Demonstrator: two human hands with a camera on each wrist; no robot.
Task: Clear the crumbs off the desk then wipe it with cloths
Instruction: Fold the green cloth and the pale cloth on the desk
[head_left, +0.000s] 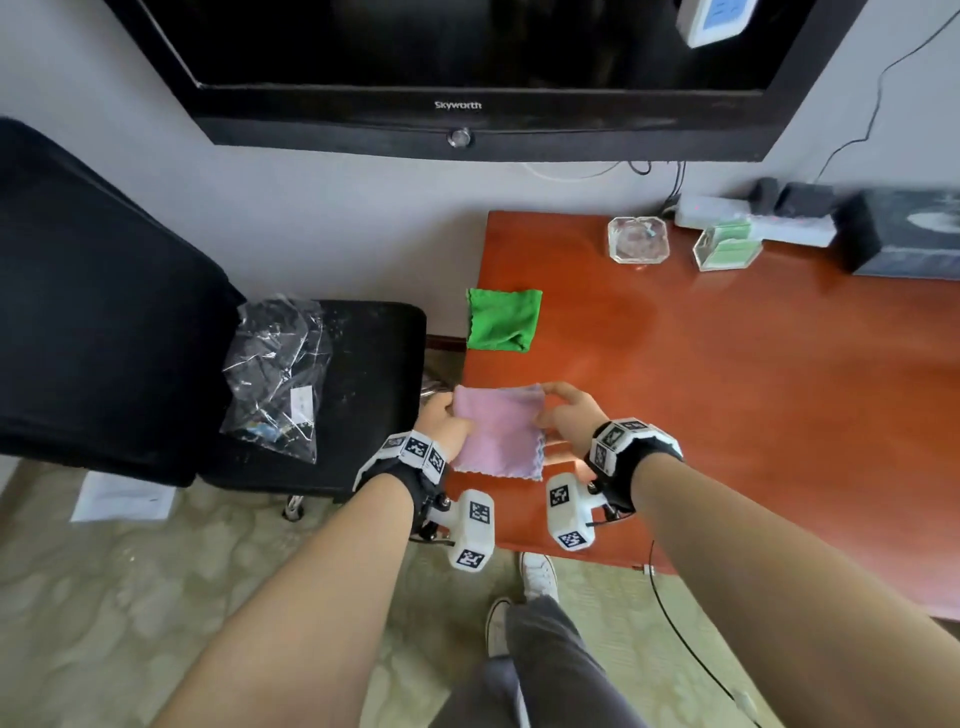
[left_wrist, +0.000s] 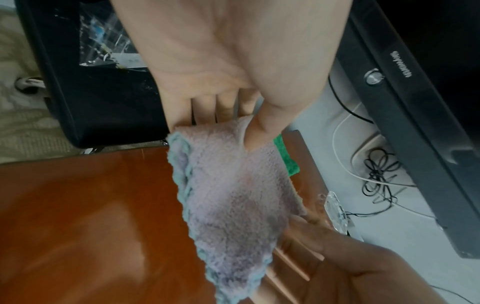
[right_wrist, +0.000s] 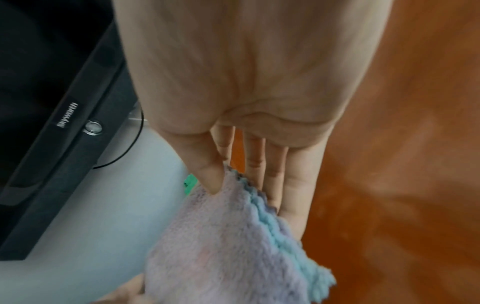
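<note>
Head view: both hands hold one cloth over the near left corner of the glossy red-brown wooden desk (head_left: 727, 389).
Left hand (head_left: 447, 423): thumb (left_wrist: 262, 131) pressed on top of the cloth's edge, fingers underneath; a pinch.
Right hand (head_left: 569, 415): thumb (right_wrist: 210, 176) and forefinger pinch the far right corner; other fingers (right_wrist: 275, 170) straight behind the edge.
Held thing: square pale pink fleecy cloth with blue stitched edge (head_left: 498, 431), stretched between the two sets of fingertips, lifted off the desk.
Why held so (judgement): pulled taut, probably to square it or fold it into a pad for wiping.
Second cloth: folded green cloth (head_left: 501, 319), beyond the fingertips at the desk's left edge, untouched; likely waiting its turn.
Cloth count: two, one pink, one green.
Crumbs: none visible on the desk; too fine to rule out.
Far of the right fingers: one clear glass ashtray (head_left: 638, 239), one clear holder of green cards (head_left: 727, 247), one white power strip (head_left: 753, 221), one dark box (head_left: 904, 234).
Left of the left fingers: one black chair (head_left: 130, 312) carrying one clear plastic bag (head_left: 275, 379).
Stage (judgement): wiping phase, cloth being readied.
</note>
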